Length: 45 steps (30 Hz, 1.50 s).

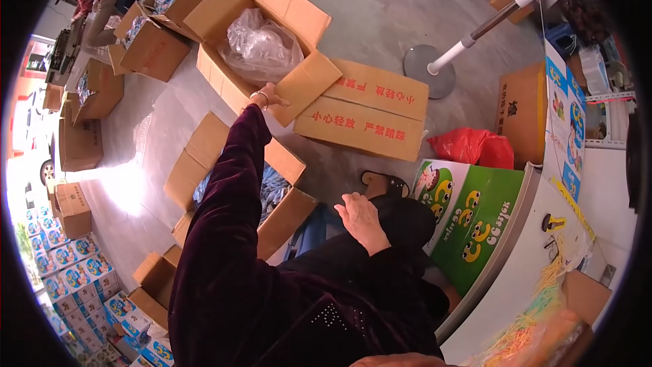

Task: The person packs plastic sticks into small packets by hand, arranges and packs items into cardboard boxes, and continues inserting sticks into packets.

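My left arm stretches forward, and my left hand (270, 97) grips the near flap (302, 88) of an open cardboard box (221, 85). Inside this box lies a crumpled clear plastic bag (261, 44). My right hand (363, 222) is held over my dark-clad leg, its fingers a little apart and nothing in it. Between my left arm and my legs stands another open box (288, 221) with blue-grey packets (274, 194) inside, partly hidden by my sleeve. A closed box (367, 109) with red print touches the first box on its right.
More open boxes (155, 51) with packets stand at the upper left. A stand with a round base (429, 71) is at the upper right. A red bag (472, 147), a green carton (475, 224) and a white table (502, 278) with coloured strips are on the right.
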Available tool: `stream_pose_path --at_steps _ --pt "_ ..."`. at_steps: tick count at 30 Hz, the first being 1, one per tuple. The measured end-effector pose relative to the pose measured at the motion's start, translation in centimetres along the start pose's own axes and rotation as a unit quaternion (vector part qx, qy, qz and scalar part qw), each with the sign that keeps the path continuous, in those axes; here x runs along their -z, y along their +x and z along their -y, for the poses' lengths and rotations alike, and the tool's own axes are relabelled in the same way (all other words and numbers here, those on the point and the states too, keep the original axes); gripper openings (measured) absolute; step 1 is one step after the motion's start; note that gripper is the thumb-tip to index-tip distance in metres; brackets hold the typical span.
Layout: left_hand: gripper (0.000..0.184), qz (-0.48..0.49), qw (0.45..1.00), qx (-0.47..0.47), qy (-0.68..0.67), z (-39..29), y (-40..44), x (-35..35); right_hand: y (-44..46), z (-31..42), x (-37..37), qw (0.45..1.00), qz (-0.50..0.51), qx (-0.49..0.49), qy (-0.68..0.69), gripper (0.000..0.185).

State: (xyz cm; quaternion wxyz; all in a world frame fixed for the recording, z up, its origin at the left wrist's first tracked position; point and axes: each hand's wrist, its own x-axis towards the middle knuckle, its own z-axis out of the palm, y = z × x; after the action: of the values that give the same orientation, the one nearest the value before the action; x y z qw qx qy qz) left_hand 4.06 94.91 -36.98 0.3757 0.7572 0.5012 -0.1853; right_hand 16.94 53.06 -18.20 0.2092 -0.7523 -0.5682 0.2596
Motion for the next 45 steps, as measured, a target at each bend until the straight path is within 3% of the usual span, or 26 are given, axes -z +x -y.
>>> stream_pose_path --at_steps 3,6,10,12,16,22,25,26,28,29,30,31,33,34,35,36,38,39,40,42,43,44,45 --pt "0.089 -0.002 0.999 0.013 0.036 -1.1 -1.2 1.1 0.4 0.0 0.1 0.999 0.032 -0.017 -0.001 0.023" --pt "0.077 -0.024 0.994 -0.091 -0.057 2.6 1.8 -0.2 0.6 -0.1 0.1 0.999 0.029 -0.028 -0.003 0.024" --pt "0.071 -0.036 0.997 -0.064 -0.011 1.1 -0.3 2.5 0.4 -0.3 0.0 0.999 0.03 -0.038 0.005 0.025" --pt "0.064 -0.158 0.982 -0.043 0.094 0.0 -1.5 4.5 0.2 -0.5 -0.2 1.0 0.022 -0.022 -0.005 0.025" --pt "0.057 -0.305 0.941 -0.056 0.135 -0.8 -3.6 12.5 0.5 -0.3 0.2 0.999 0.02 -0.025 -0.011 0.024" --pt "0.06 -0.433 0.872 -0.096 0.207 -8.6 -13.1 19.2 0.7 -0.8 -0.6 0.999 -0.019 -0.026 -0.014 0.023" --pt "0.055 -0.386 0.908 -0.084 0.137 -12.1 -19.7 20.4 0.0 -1.2 -1.1 0.999 -0.043 -0.023 -0.008 0.022" --pt "0.055 -0.419 0.878 -0.169 0.158 -11.6 -20.2 19.9 0.0 -1.4 -1.2 0.996 -0.076 -0.02 0.033 0.021" --pt "0.057 -0.403 0.882 -0.201 0.137 -15.6 -23.6 18.1 0.3 -0.8 0.5 0.977 -0.163 -0.011 0.138 0.021" --pt "0.056 -0.428 0.843 -0.315 0.083 -16.5 -23.2 16.5 0.3 -0.9 0.9 0.956 -0.179 -0.054 0.227 0.021" --pt "0.057 -0.401 0.863 -0.298 0.081 -19.0 -24.5 14.7 0.5 -1.0 1.4 0.925 -0.194 -0.096 0.313 0.022" --pt "0.059 -0.372 0.882 -0.279 0.079 -21.7 -25.8 12.6 0.5 -1.7 2.8 0.935 -0.175 -0.123 0.283 0.02" --pt "0.063 -0.317 0.894 -0.315 0.013 -24.6 -24.4 7.3 -0.2 -3.3 4.0 0.83 -0.263 -0.125 0.475 0.029" --pt "0.066 -0.271 0.918 -0.288 0.018 -26.8 -24.5 4.8 -0.4 -3.3 6.0 0.83 -0.272 -0.15 0.463 0.033" --pt "0.064 -0.287 0.897 -0.335 -0.038 -28.7 -24.7 1.7 -0.6 -2.8 8.5 0.829 -0.28 -0.175 0.452 0.036" --pt "0.055 -0.292 0.901 -0.319 -0.043 -30.4 -23.6 -1.2 -0.7 -2.4 10.0 0.83 -0.28 -0.172 0.451 0.036" --pt "0.046 -0.298 0.903 -0.302 -0.064 -33.8 -22.0 -7.3 -1.0 -2.4 12.1 0.766 -0.318 -0.21 0.518 0.044" --pt "0.044 -0.3 0.902 -0.301 -0.08 -35.2 -22.3 -9.5 -1.1 -3.2 12.5 0.764 -0.325 -0.206 0.518 0.044" --pt "0.044 -0.299 0.899 -0.309 -0.078 -36.1 -23.1 -9.7 -1.3 -4.2 12.4 0.756 -0.338 -0.203 0.522 0.047" --pt "0.038 -0.183 0.876 -0.435 -0.096 -37.5 -25.1 -9.8 -2.2 -6.0 12.2 0.743 -0.354 -0.205 0.53 0.05" --pt "0.037 -0.176 0.869 -0.459 -0.055 -37.3 -25.3 -8.4 -2.2 -6.7 12.3 0.788 -0.34 -0.202 0.472 0.052" --pt "0.037 -0.217 0.842 -0.493 -0.035 -36.5 -25.0 -6.4 -2.2 -7.3 12.2 0.828 -0.324 -0.197 0.414 0.054" --pt "0.036 -0.258 0.81 -0.526 -0.014 -35.7 -24.2 -3.8 -2.2 -8.1 11.7 0.825 -0.326 -0.194 0.419 0.054"
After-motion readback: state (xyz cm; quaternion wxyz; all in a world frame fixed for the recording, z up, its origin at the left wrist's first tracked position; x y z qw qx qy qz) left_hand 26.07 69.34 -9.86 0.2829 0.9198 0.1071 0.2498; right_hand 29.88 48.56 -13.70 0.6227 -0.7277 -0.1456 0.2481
